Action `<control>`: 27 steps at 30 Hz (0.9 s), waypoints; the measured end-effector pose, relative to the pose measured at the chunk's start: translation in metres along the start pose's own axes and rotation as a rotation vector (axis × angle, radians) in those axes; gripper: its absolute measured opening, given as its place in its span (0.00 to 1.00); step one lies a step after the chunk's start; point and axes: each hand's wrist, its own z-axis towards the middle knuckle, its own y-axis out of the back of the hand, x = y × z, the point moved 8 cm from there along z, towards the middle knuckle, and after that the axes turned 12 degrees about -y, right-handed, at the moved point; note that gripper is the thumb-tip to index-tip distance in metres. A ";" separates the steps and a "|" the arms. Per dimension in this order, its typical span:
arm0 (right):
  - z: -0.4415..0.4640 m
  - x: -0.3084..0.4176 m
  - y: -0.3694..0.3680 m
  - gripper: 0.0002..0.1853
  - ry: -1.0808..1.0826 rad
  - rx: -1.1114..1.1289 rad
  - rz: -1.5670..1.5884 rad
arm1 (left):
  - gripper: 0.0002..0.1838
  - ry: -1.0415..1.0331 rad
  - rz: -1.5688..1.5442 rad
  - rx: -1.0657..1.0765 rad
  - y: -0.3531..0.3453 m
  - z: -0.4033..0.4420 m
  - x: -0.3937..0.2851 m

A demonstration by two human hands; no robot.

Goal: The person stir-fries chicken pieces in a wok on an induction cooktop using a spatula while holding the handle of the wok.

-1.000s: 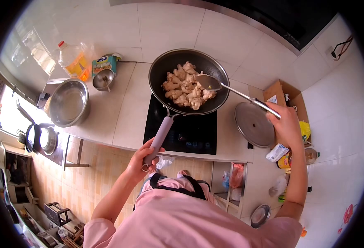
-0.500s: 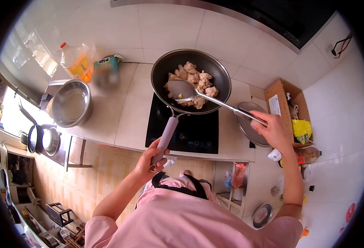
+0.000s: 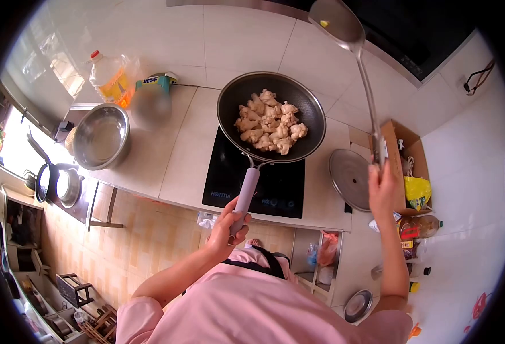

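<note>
My left hand (image 3: 228,228) is wrapped round the pale purple handle of a dark wok (image 3: 312,109). Browned chicken pieces (image 3: 269,123) lie heaped in the wok, which sits over a black induction cooktop (image 3: 218,178). High on the right, my right hand (image 3: 382,186) grips a long metal spatula (image 3: 367,80) by the end of its handle. The spatula points upward, its broad head above and to the right of the wok, apart from the food. A small yellow bit sticks to that head.
A round lid (image 3: 350,175) lies right of the cooktop, beside a cardboard box (image 3: 418,143) and several bottles (image 3: 427,226). To the left stand a steel bowl (image 3: 100,140) and an oil bottle (image 3: 110,80). A range hood (image 3: 413,34) hangs at the upper right.
My right hand has lifted the spatula out of the wok, up and to the right, turning it upright. My left hand keeps its hold on the wok handle.
</note>
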 end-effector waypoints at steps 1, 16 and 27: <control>-0.005 -0.016 -0.026 0.09 0.060 0.046 -0.022 | 0.29 -0.016 0.001 0.049 -0.006 0.000 -0.001; -0.009 -0.012 -0.075 0.22 0.173 -0.034 -0.175 | 0.29 -0.103 0.086 0.003 0.006 0.005 -0.002; -0.014 -0.008 -0.115 0.26 0.070 0.034 -0.356 | 0.29 -0.188 0.184 0.011 -0.008 0.003 0.011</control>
